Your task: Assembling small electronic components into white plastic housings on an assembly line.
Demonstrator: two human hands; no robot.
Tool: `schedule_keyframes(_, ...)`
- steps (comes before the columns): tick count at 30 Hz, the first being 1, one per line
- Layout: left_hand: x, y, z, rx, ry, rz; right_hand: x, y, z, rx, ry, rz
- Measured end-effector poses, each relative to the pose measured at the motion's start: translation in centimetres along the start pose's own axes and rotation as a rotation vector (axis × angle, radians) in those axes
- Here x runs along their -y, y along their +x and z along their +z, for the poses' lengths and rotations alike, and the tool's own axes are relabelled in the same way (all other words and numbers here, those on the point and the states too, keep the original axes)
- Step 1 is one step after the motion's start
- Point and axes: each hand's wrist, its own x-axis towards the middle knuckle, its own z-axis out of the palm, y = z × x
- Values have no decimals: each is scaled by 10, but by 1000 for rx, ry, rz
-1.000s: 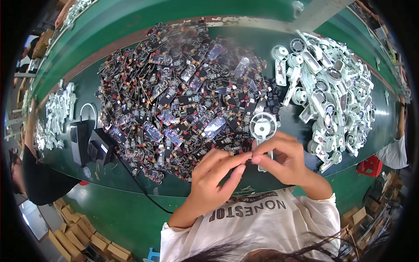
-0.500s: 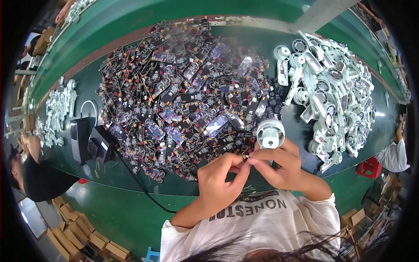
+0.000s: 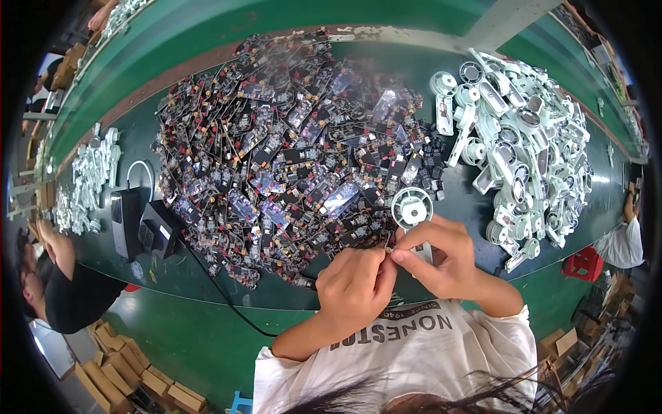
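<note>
A white fan housing (image 3: 412, 208) with a round head stands up from my right hand (image 3: 445, 259), whose fingers are closed round its handle. Part of the handle shows below the fingers; the rest is hidden. Close against it, my left hand (image 3: 353, 284) is closed, its fingertips meeting my right thumb and forefinger. Whatever is pinched at that spot is too small to make out. Just beyond both hands spreads a large heap of small dark circuit boards (image 3: 296, 155) with wires and red and orange bits.
White fan housings (image 3: 527, 145) are piled on the right of the dark table (image 3: 469, 238). At left stand two black box-shaped devices (image 3: 126, 224) with a cable, and small white parts (image 3: 89, 179). A co-worker (image 3: 65, 290) sits at far left, beyond cardboard boxes (image 3: 110, 376) on the floor.
The fan housing's head has shifted a little left and tilted, showing more of its round face. My left fingers have curled in more tightly. The co-worker at left has moved slightly.
</note>
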Motion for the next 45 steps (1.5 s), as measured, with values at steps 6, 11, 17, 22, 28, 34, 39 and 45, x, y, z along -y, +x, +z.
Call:
schedule_keyframes(6, -3, -6, 7, -44, -8, -21, -3, -1, 1, -22, -11, -40)
schedule_keyframes(11, -4, -4, 7, 2, 37, -16, -7, -1, 2, -10, -39, -53)
schedule_keyframes(17, -1, -9, 9, 10, 7, -46, -8, -1, 1, 26, -95, -39)
schedule_keyframes(22, -4, 0, 6, 9, -88, -113, -3, 1, 0, -33, -178, -121)
schedule_keyframes(28, -4, 6, 7, -10, -282, -207, -5, 1, -6, -72, -332, -238)
schedule_keyframes(34, -3, 5, 10, -1, -235, -160, -6, -3, -6, -52, -309, -188)
schedule_keyframes(39, -3, 4, 9, 26, -182, -130, -12, -5, -1, -97, -298, -220)
schedule_keyframes(45, 0, 0, 15, 51, -131, -120, -12, -3, 0, -85, -333, -263)
